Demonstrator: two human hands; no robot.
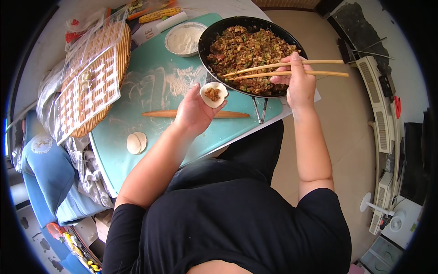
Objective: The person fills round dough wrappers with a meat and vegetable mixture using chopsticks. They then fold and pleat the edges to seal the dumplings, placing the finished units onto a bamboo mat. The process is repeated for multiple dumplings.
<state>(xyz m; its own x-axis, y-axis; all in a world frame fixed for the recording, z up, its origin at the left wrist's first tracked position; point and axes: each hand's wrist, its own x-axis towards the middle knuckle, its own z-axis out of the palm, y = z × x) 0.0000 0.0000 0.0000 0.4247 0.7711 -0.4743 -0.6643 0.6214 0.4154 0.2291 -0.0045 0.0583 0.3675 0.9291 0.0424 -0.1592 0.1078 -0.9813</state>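
The left hand (194, 109) is cupped around a round dough wrapper (221, 101), holding it open between the thumb and the fingers, with a small heap of brown filling (211, 94) in its middle. The wrapper is just beside the near left rim of a black pan (205, 43).

The right hand (299, 84) grasps a pair of wooden chopsticks (326, 61) above the right side of the pan. Their tips point left over the chopped mixture (251, 45) that fills the pan; whether they touch it, I cannot tell. A wire handle (260, 111) sticks out from the pan's near side.

A rolling pin (232, 115) lies on the teal mat (112, 153), partly hidden behind the left hand. Near and left on the mat, two plain dough rounds (134, 143) overlap. Flour is scattered toward the far middle, and a metal bowl (182, 55) of flour stands to the left of the pan.

At the far left of the white tabletop (237, 6), a clear compartmented tray (86, 107) rests on a woven mat (123, 52). Corn (159, 14) lies beyond.
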